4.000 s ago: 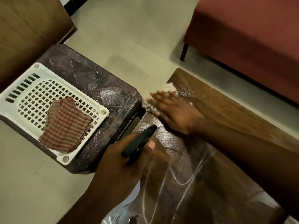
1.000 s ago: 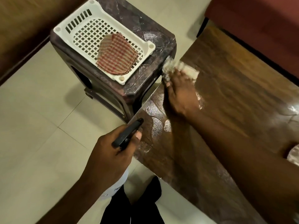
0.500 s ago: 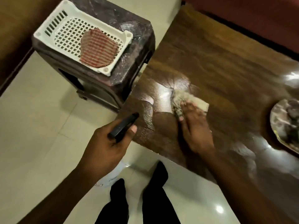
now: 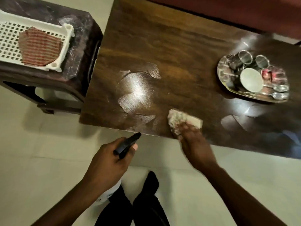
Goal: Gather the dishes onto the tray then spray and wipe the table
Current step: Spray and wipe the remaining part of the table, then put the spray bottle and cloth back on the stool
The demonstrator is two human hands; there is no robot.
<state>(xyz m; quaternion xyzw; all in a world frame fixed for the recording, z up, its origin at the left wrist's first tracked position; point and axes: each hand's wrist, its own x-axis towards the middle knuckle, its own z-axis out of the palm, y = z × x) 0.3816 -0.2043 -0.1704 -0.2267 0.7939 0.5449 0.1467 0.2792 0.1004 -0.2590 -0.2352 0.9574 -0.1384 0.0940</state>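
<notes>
The table carries wet smears at its middle, so I judge the wiping should run in long overlapping passes from the near edge out over them, stopping short of the tray of piled dishes at the right. The right hand, blurred, presses the white cloth flat by the near edge. The left hand grips the spray bottle off the table. Around it are a pale floor, a red sofa, and a dark stool bearing a basket
</notes>
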